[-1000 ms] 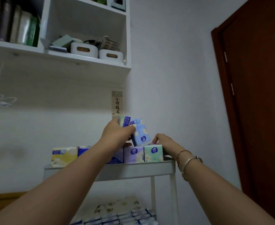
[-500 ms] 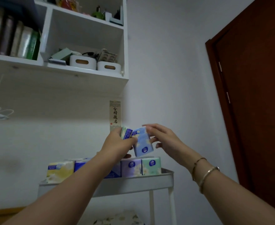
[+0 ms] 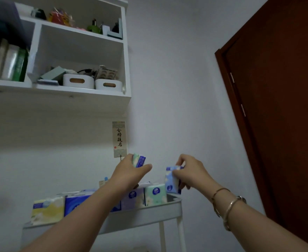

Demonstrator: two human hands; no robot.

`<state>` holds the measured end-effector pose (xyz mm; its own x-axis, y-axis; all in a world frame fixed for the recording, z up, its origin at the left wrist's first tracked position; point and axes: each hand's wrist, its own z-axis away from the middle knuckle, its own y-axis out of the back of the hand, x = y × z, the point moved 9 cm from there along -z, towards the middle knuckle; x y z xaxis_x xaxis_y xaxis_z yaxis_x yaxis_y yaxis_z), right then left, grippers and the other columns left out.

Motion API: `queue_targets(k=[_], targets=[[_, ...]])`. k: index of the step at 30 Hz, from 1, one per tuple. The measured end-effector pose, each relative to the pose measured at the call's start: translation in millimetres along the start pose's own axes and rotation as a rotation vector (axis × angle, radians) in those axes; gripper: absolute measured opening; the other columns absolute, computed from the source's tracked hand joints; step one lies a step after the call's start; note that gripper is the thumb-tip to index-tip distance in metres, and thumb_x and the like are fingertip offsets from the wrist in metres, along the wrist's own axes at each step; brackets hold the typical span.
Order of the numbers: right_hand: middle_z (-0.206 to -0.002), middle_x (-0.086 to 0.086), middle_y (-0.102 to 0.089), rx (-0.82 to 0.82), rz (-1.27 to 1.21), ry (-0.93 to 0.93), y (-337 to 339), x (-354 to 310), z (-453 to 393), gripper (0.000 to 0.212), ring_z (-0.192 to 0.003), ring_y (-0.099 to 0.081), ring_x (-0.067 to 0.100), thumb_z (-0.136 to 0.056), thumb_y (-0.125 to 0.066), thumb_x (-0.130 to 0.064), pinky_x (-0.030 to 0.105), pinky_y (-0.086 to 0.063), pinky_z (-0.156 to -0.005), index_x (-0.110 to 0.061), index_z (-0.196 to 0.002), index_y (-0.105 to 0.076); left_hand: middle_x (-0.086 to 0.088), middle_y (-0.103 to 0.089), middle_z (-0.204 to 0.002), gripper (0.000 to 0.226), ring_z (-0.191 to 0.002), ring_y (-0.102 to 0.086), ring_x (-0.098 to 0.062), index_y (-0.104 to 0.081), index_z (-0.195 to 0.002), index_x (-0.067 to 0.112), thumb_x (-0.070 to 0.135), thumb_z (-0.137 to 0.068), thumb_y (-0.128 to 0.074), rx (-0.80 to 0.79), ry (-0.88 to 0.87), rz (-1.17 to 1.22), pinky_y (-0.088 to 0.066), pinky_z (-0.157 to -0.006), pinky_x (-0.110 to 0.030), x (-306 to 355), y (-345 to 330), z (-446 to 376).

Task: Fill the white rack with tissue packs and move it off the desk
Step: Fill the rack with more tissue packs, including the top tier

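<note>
The white rack (image 3: 149, 213) stands in front of me, its top tray holding a row of tissue packs: a yellow one (image 3: 47, 211), a dark blue one (image 3: 76, 204), a lilac one (image 3: 133, 197) and a mint one (image 3: 155, 194). My left hand (image 3: 129, 173) grips a green and a dark blue pack (image 3: 138, 160) above the row. My right hand (image 3: 190, 170) pinches a light blue flowered pack (image 3: 171, 180) at the tray's right end, just above the rim.
White wall shelves (image 3: 62, 91) with books, two small bins and clutter hang above left. A paper scroll (image 3: 119, 139) hangs on the wall behind the rack. A dark red door (image 3: 276, 115) stands to the right.
My right hand took the light blue pack from my left hand's bundle and carried it right and down toward the tray's end. My view tilted upward.
</note>
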<state>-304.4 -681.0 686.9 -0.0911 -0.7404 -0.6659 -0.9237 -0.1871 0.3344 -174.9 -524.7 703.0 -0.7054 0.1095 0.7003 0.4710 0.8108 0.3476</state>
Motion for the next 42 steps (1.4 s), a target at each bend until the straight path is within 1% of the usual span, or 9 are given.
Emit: queue_targets(k=[6, 9, 15, 20, 29, 31, 33, 38, 42], targets=[[-0.072, 0.015, -0.067, -0.042, 0.043, -0.011, -23.3, -5.0, -1.8, 0.008, -0.061, -0.069, 0.027, -0.075, -0.06, -0.009, 0.047, -0.059, -0.066, -0.006, -0.069, -0.056, -0.008, -0.051, -0.081, 0.026, -0.07, -0.047, -0.02, -0.051, -0.096, 0.008, 0.025, -0.085, -0.067, -0.001, 0.02, 0.012, -0.043, -0.052, -0.025, -3.6, -1.0, -1.0], [-0.064, 0.009, -0.066, -0.102, 0.061, -0.034, -31.1, -9.5, -1.0, 0.018, -0.053, -0.067, 0.021, -0.077, -0.058, -0.004, 0.046, -0.06, -0.067, -0.006, -0.06, -0.057, -0.008, -0.051, -0.081, 0.029, -0.068, -0.047, -0.019, -0.051, -0.101, 0.008, 0.025, -0.083, -0.066, -0.025, 0.046, 0.013, -0.043, -0.055, -0.027, -6.8, 0.1, -3.2], [-0.084, 0.009, -0.068, -0.497, 0.224, -0.039, -65.7, -4.8, 9.2, 0.027, -0.067, -0.062, 0.017, -0.087, -0.058, -0.007, 0.024, -0.054, -0.067, -0.011, -0.113, -0.064, -0.008, -0.048, -0.078, 0.052, -0.067, -0.043, -0.02, -0.047, -0.105, 0.012, 0.03, -0.059, -0.064, -0.12, 0.122, 0.043, -0.035, -0.062, -0.031, -9.3, -4.1, -2.2], [-0.115, 0.011, -0.061, -0.301, 0.469, 0.212, -71.7, -12.3, 2.6, 0.019, -0.096, -0.058, 0.024, -0.085, -0.059, -0.009, 0.023, -0.039, -0.069, -0.016, -0.102, -0.059, -0.009, -0.045, -0.078, 0.056, -0.064, -0.041, -0.02, -0.046, -0.103, 0.014, 0.027, -0.05, -0.058, -0.137, 0.132, 0.055, -0.034, -0.059, -0.03, -9.2, -4.5, 0.5], [-0.098, 0.004, -0.065, -0.229, 0.025, 0.039, -46.5, -4.3, -5.9, 0.027, -0.079, -0.057, 0.014, -0.086, -0.052, -0.007, 0.022, -0.048, -0.066, -0.024, -0.103, -0.064, -0.017, -0.061, -0.096, 0.037, -0.071, -0.059, -0.025, -0.05, -0.106, 0.015, 0.013, -0.078, -0.075, -0.19, 0.087, 0.034, -0.053, -0.065, -0.034, -11.8, -5.0, -2.7], [-0.091, 0.0, -0.066, -0.17, -0.252, 0.036, -30.9, -17.0, -2.7, 0.014, -0.074, -0.056, 0.012, -0.093, -0.054, -0.026, 0.021, -0.046, -0.06, -0.023, -0.103, -0.064, -0.014, -0.066, -0.098, 0.04, -0.078, -0.064, -0.025, -0.056, -0.105, 0.016, 0.017, -0.073, -0.08, -0.19, -0.001, -0.04, -0.056, -0.074, -0.039, -2.8, -5.4, -0.3], [-0.087, -0.007, -0.069, -0.24, -0.387, 0.069, -27.7, -31.9, 3.2, 0.029, -0.074, -0.055, 0.01, -0.093, -0.049, -0.047, 0.022, -0.039, -0.062, -0.027, -0.109, -0.063, -0.008, -0.067, -0.094, 0.04, -0.077, -0.062, -0.02, -0.058, -0.104, 0.017, 0.022, -0.072, -0.082, -0.202, -0.079, -0.141, -0.052, -0.067, -0.034, 8.5, -9.0, 2.5], [-0.077, -0.002, -0.065, -0.26, -0.434, 0.215, -19.1, -58.8, 15.1, 0.021, -0.061, -0.048, 0.01, -0.095, -0.053, -0.032, 0.015, -0.038, -0.053, -0.02, -0.105, -0.067, 0.005, -0.064, -0.084, 0.04, -0.065, -0.056, -0.006, -0.061, -0.107, 0.019, 0.021, -0.073, -0.081, -0.233, -0.212, -0.222, -0.042, -0.053, -0.014, 30.0, -24.2, 5.0], [-0.077, 0.0, -0.064, -0.331, -0.404, 0.208, -13.0, -56.8, 19.0, 0.025, -0.062, -0.05, 0.007, -0.093, -0.056, -0.039, 0.017, -0.038, -0.055, -0.022, -0.109, -0.063, 0.005, -0.067, -0.085, 0.038, -0.059, -0.057, 0.002, -0.063, -0.109, 0.021, 0.018, -0.075, -0.08, -0.302, -0.268, -0.177, -0.046, -0.052, -0.015, 38.4, -33.6, 6.6]])
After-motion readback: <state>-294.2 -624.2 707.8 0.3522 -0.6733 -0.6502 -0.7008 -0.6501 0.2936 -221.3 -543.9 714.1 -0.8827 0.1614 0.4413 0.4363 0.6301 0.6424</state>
